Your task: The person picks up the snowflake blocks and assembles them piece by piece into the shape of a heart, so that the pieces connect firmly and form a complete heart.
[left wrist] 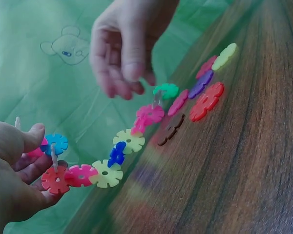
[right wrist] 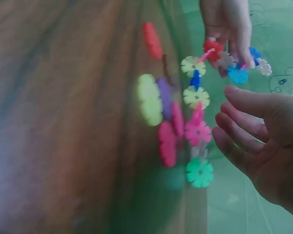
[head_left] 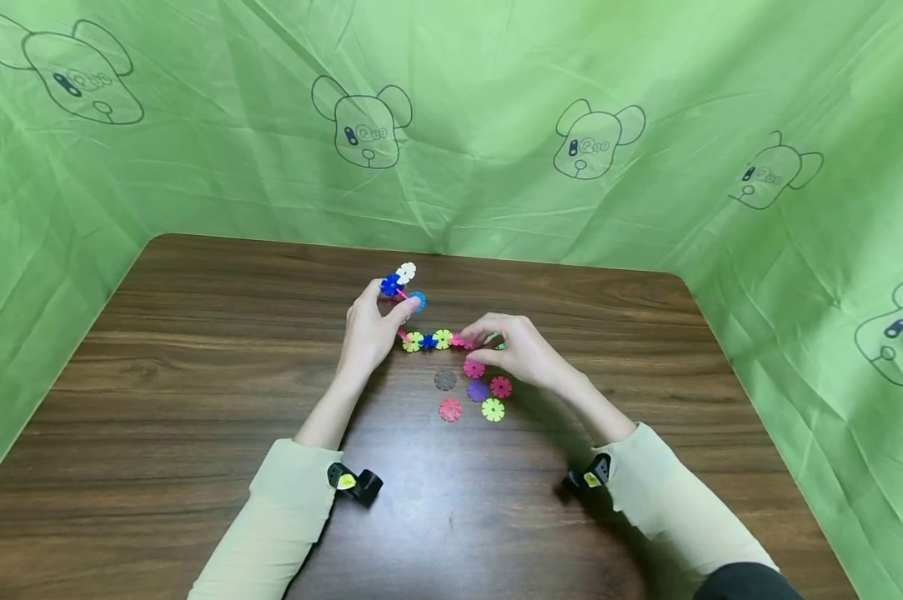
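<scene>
My left hand [head_left: 371, 329] pinches a chain of interlocking flower-shaped plastic discs [head_left: 428, 341] near its left end. At that end a white disc [head_left: 406, 272], a dark blue disc [head_left: 390, 285] and a light blue disc [head_left: 418, 301] stick up past the fingers. From the hand the chain runs right through red, pink, pale yellow and blue discs to a green disc [right wrist: 199, 172] at its far end. Beside the pink and green end is my right hand [head_left: 522, 350], fingers loosely bent and spread, with nothing between them in the right wrist view [right wrist: 263, 136].
Loose discs lie on the wooden table [head_left: 196, 375] on the near side of the chain: a grey-brown one [head_left: 444, 380], a purple one [head_left: 477, 390], a yellow one [head_left: 493, 409], a red one [head_left: 449, 409] and two pink ones [head_left: 500, 386]. Green cloth [head_left: 466, 200] hangs behind the table.
</scene>
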The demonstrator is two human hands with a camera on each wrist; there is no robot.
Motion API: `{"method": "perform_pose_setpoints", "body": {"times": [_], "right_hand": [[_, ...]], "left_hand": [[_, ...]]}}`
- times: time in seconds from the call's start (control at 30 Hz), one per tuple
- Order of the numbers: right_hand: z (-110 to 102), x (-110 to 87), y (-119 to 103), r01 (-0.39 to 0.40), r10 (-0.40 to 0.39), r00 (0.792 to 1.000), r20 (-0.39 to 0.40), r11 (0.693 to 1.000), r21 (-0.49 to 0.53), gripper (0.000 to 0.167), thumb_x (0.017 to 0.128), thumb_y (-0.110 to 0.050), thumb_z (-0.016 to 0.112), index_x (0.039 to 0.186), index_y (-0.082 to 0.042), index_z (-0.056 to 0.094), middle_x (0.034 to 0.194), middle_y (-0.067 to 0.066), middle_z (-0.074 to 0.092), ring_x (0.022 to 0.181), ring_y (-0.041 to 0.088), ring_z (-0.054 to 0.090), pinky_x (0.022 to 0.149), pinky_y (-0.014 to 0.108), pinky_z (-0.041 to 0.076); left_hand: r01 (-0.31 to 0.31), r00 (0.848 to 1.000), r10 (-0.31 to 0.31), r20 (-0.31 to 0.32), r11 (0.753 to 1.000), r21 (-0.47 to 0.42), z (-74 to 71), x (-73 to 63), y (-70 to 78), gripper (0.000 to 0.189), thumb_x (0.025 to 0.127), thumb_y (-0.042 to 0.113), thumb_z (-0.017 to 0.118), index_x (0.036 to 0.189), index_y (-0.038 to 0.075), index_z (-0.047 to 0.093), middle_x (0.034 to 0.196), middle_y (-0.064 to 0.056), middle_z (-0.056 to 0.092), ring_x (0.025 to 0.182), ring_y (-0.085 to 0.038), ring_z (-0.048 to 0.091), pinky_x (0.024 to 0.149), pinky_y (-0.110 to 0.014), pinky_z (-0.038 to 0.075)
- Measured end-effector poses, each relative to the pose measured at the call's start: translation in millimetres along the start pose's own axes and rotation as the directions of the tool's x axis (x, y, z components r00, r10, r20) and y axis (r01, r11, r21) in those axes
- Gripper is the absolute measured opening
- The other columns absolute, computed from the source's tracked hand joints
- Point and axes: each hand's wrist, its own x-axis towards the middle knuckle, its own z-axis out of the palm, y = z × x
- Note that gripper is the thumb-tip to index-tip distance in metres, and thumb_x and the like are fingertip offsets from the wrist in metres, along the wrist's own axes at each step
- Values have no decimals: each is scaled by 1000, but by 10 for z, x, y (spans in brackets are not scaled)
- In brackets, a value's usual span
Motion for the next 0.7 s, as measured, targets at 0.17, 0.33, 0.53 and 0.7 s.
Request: {"method": "perform_pose_setpoints", "body": {"times": [0.17,0.33,0.53,0.7], "right_hand": [[78,-81,96,39,-36,998,45,997,-65,27,86,-10,83,112,-7,78,106,8,78,97,24,74,87,45,60],[153,-119,128,57,-44,997,60,972,-227,24,89,-17,82,113,-14,79,110,2,77,103,18,72,88,40,59],[211,-142,133,78,-56,996,69,924,-374,26,89,-21,81,115,-15,79,110,0,75,96,16,71,82,37,60],[240,-150,156,109,-100,994,42,922,-372,26,86,-16,83,111,-11,80,100,3,70,85,16,66,76,32,58]], "left_hand": [[18,1000,-18,-5,1000,-2,-10,2,7,35,93,34,78,114,11,63,108,-15,75,105,-30,68,101,-47,49],[26,1000,-26,-8,1000,5,-22,13,3,36,92,35,78,115,12,63,108,-16,75,106,-30,68,100,-48,49],[29,999,-29,16,999,-16,-27,5,22,35,93,35,77,115,12,63,117,-14,74,114,-29,68,105,-48,49],[15,999,-13,42,999,-42,-27,2,37,35,93,33,77,116,12,64,123,-12,72,119,-29,69,106,-46,51]]}}
